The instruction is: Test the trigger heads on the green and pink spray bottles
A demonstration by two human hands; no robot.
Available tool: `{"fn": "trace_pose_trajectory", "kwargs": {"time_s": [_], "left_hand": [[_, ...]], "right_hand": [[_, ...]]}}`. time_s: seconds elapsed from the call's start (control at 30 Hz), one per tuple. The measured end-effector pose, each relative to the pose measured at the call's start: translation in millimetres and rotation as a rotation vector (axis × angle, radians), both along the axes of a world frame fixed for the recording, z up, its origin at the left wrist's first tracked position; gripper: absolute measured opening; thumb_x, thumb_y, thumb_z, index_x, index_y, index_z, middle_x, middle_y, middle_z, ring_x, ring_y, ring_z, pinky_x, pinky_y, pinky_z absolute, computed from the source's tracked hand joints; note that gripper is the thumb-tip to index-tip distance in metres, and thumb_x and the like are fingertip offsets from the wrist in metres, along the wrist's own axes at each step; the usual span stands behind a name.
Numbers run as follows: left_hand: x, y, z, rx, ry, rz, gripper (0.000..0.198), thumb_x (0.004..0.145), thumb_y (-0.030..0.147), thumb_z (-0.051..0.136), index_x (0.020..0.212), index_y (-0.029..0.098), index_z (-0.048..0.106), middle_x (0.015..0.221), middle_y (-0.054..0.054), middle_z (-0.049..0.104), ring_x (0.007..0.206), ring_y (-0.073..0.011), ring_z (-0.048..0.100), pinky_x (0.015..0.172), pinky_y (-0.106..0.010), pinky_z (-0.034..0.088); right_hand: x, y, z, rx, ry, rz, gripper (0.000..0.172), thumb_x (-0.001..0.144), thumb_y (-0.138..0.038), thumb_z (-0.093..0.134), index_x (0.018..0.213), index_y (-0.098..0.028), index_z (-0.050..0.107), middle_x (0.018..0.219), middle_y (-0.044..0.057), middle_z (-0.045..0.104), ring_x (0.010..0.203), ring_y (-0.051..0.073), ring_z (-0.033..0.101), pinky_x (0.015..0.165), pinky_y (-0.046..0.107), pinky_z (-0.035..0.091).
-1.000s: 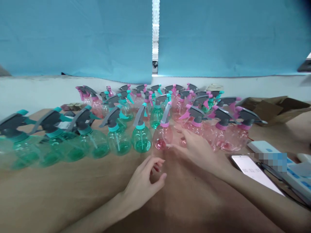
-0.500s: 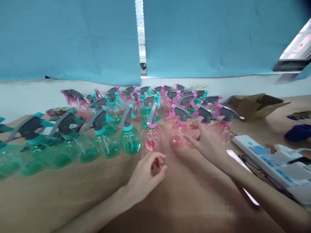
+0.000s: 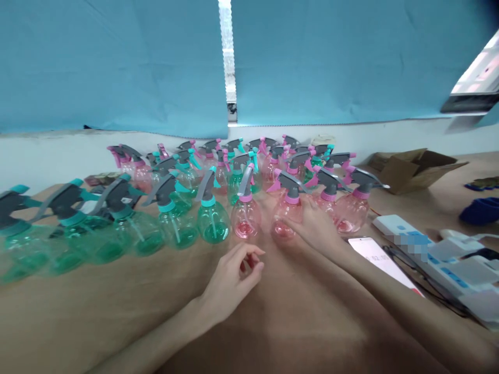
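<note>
Many spray bottles with grey triggers stand in rows on the brown table [image 3: 117,306]. Green spray bottles [image 3: 171,223] fill the left of the front row and pink ones [image 3: 351,208] the right. My right hand [image 3: 314,226] reaches forward, its fingers curled round the lower right side of a pink spray bottle [image 3: 284,218] in the front row. Just left of it stands another pink bottle [image 3: 245,218]. My left hand [image 3: 234,275] rests on the table in front of that bottle, fingers loosely bent and apart, holding nothing.
A phone [image 3: 376,254] lies screen up to the right of my right arm. Beyond it is a white power strip [image 3: 409,239] with cables. An open cardboard box [image 3: 413,166] sits at the back right. A blue curtain [image 3: 117,62] hangs behind a white ledge.
My right hand has shifted left along the front row from the pink bottles at the right and closed on a pink bottle. My left hand has barely moved.
</note>
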State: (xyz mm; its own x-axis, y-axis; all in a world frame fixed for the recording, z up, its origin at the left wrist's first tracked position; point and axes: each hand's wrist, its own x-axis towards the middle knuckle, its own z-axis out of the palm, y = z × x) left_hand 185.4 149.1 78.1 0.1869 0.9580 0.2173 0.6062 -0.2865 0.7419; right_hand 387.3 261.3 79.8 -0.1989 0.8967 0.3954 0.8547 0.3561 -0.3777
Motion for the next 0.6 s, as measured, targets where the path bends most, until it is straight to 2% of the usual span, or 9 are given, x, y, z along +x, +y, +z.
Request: {"fn": "trace_pose_trajectory", "kwargs": {"time_s": [0.1,0.17,0.23,0.3,0.37,0.43,0.53,0.6], "left_hand": [[-1.1,0.0,0.3,-0.026,-0.028,0.025,0.011,0.089,0.021,0.049,0.096,0.021,0.057,0.085,0.0,0.06,0.072,-0.0139,0.058,0.065,-0.028,0.048],[-0.5,0.4,0.6,-0.048,-0.058,0.048,0.011,0.089,0.022,0.049,0.097,0.021,0.057,0.088,0.0,0.061,0.074,-0.0143,0.058,0.068,-0.029,0.049],[1.4,0.6,1.3,-0.042,-0.11,0.078,0.013,0.089,0.023,0.051,0.101,0.021,0.054,0.096,-0.002,0.06,0.084,-0.0161,0.06,0.074,-0.032,0.051],[4.7,0.3,2.8,-0.004,-0.158,0.093,0.024,0.087,0.024,0.055,0.111,0.021,0.049,0.111,-0.005,0.056,0.102,-0.0191,0.057,0.085,-0.036,0.051],[8.9,0.1,5.8,0.045,-0.168,0.074,0.042,0.085,0.027,0.06,0.123,0.023,0.043,0.126,-0.007,0.049,0.116,-0.0216,0.051,0.096,-0.041,0.047],[13.7,0.5,10.3,0.076,-0.143,0.031,0.056,0.082,0.029,0.064,0.131,0.025,0.036,0.134,-0.009,0.043,0.123,-0.0235,0.046,0.102,-0.044,0.043],[21.0,3.4,18.3,0.083,-0.096,-0.031,0.066,0.081,0.033,0.066,0.137,0.026,0.031,0.141,-0.01,0.038,0.13,-0.0281,0.04,0.107,-0.052,0.036],[25.5,6.6,22.8,0.057,-0.092,-0.062,0.067,0.082,0.039,0.064,0.138,0.027,0.03,0.144,-0.01,0.036,0.133,-0.03,0.037,0.109,-0.055,0.033]], "right_hand": [[2.7,-21.3,-2.0,0.009,-0.033,-0.012,0.058,0.085,-0.059,0.048,0.125,-0.017,0.046,0.122,0.019,0.057,0.087,0.035,0.064,0.062,0.042,0.047],[5.2,-38.7,-3.6,0.011,-0.093,-0.033,0.061,0.084,-0.067,0.044,0.119,-0.017,0.051,0.113,0.018,0.06,0.077,0.033,0.065,0.054,0.039,0.046],[8.2,-56.1,-5.3,0.03,-0.162,-0.04,0.062,0.083,-0.072,0.04,0.109,-0.018,0.056,0.1,0.016,0.062,0.073,0.032,0.065,0.051,0.038,0.046],[11.8,-71.3,-6.6,0.066,-0.176,-0.021,0.062,0.081,-0.074,0.04,0.104,-0.02,0.058,0.095,0.014,0.062,0.078,0.033,0.064,0.053,0.039,0.047],[15.8,-82.5,-6.2,0.095,-0.145,0.016,0.063,0.079,-0.076,0.043,0.108,-0.022,0.058,0.099,0.015,0.062,0.086,0.035,0.063,0.058,0.042,0.05],[19.9,-89.4,-3.7,0.1,-0.085,0.079,0.064,0.077,-0.074,0.048,0.114,-0.023,0.055,0.106,0.015,0.061,0.097,0.037,0.059,0.069,0.047,0.051],[25.5,-93.0,1.8,0.008,0.075,0.19,0.058,0.08,-0.065,0.055,0.121,-0.024,0.047,0.118,0.012,0.058,0.11,0.033,0.054,0.085,0.049,0.048],[28.1,-93.1,4.5,-0.088,0.186,0.257,0.057,0.081,-0.059,0.059,0.124,-0.027,0.042,0.121,0.009,0.057,0.11,0.03,0.056,0.086,0.047,0.049]]}}
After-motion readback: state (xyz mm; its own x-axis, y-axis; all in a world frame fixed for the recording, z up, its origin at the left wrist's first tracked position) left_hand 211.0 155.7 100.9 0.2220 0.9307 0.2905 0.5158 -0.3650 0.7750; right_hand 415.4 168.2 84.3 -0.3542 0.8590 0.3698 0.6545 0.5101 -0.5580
